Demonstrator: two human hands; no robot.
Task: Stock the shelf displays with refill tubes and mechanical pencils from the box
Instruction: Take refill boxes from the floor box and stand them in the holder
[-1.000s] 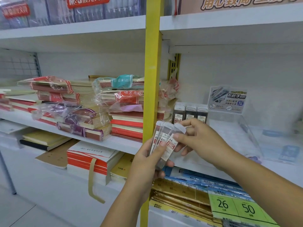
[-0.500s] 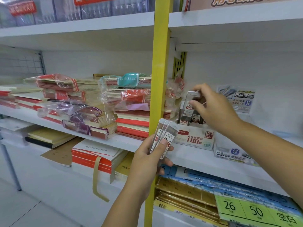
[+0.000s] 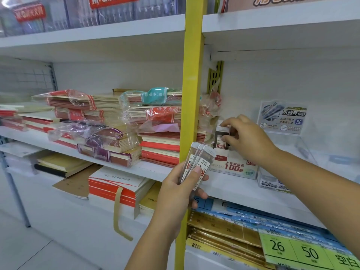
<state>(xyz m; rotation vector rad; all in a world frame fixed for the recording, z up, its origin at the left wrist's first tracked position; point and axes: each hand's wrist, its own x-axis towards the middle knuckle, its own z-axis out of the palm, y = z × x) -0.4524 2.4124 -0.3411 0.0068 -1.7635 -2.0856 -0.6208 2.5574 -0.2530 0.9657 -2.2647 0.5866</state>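
My left hand (image 3: pixel 180 189) grips a small fan of clear refill tubes (image 3: pixel 198 162) with white and red labels, held in front of the yellow shelf post. My right hand (image 3: pixel 246 136) reaches onto the middle shelf and pinches one refill tube (image 3: pixel 222 136) standing upright in the white and red display box (image 3: pixel 233 166). Its thumb and fingers curl round the tube's top. Other tubes in that box are mostly hidden behind the hand.
A yellow upright post (image 3: pixel 191 94) splits the shelving. Wrapped stacks of notebooks (image 3: pixel 120 125) fill the shelf left of it. A clear display stand with a printed card (image 3: pixel 282 117) sits behind the box. Green price tags (image 3: pixel 303 250) line the lower shelf.
My right hand took one tube from the left hand's bundle, carried it to the display box and lowered it in. The left hand stayed with the remaining tubes.
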